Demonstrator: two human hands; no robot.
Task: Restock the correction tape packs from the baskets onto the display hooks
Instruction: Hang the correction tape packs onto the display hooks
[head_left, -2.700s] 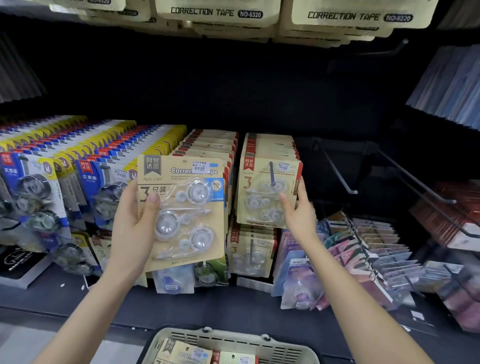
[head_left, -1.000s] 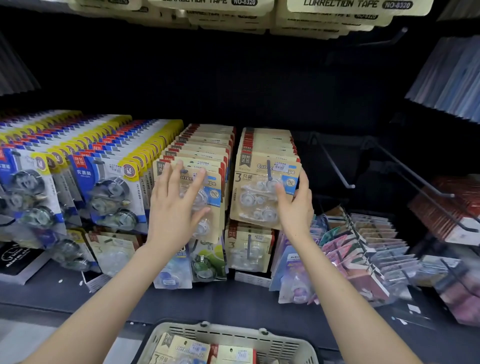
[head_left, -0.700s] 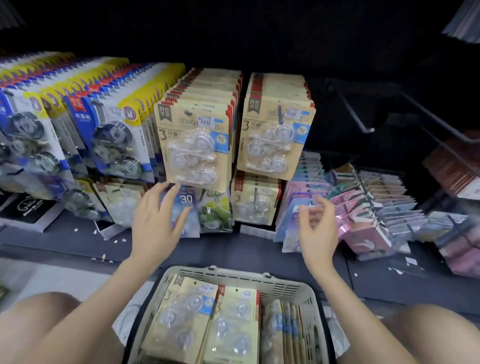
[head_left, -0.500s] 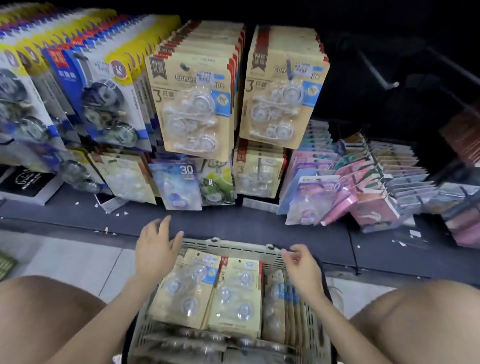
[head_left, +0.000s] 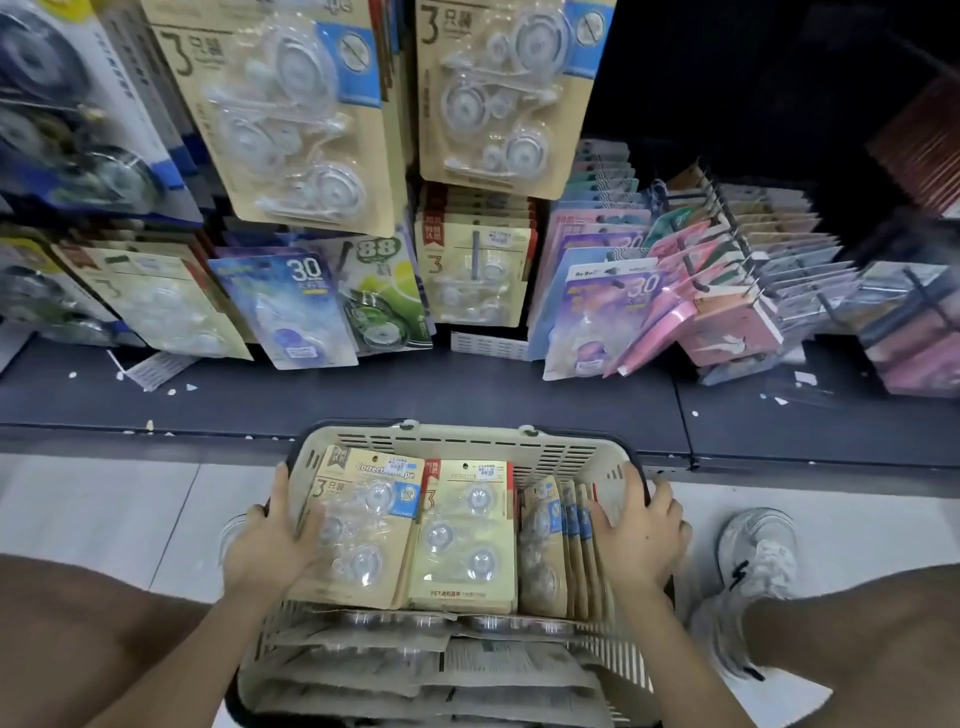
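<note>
A cream plastic basket (head_left: 467, 437) stands on the floor between my knees, full of correction tape packs. Two tan three-piece packs (head_left: 363, 525) (head_left: 467, 535) lie face up on top, and several more stand on edge at the right (head_left: 558, 540). My left hand (head_left: 265, 551) grips the basket's left wall, thumb inside against the left pack. On the opposite wall my right hand (head_left: 641, 538) grips with its thumb inside and fingers outside. Above, matching tan packs hang on the display hooks (head_left: 291, 104) (head_left: 498, 93).
A lower row holds more tan packs (head_left: 478, 270), blue and green packs (head_left: 291, 312), and pink and purple packs (head_left: 649, 301). The dark shelf base (head_left: 467, 395) runs just beyond the basket. My grey shoe (head_left: 753, 561) rests on the tiled floor at the right.
My left hand hung a tan pack on a hook. Both hands then left the hanging packs and dropped to the basket's sides, and the view tilted down.
</note>
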